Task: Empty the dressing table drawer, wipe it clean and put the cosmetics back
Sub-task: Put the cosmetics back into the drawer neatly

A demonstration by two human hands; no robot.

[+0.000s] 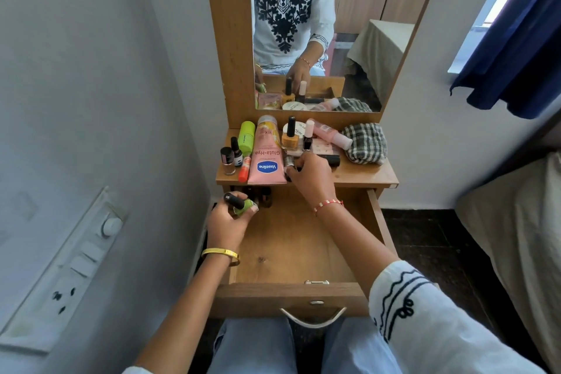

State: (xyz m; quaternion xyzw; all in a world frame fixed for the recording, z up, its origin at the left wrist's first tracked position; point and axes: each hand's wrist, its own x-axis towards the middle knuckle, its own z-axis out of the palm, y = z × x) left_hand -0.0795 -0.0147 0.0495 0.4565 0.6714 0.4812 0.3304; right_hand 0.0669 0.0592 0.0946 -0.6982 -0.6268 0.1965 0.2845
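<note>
- Two hands worked over the open wooden drawer.
- Left hand gripped a green nail-polish bottle with black cap over the drawer's back-left corner.
- Right hand curled round a small dark item on the wooden bench, beside the pink Vaseline tube.
</note>
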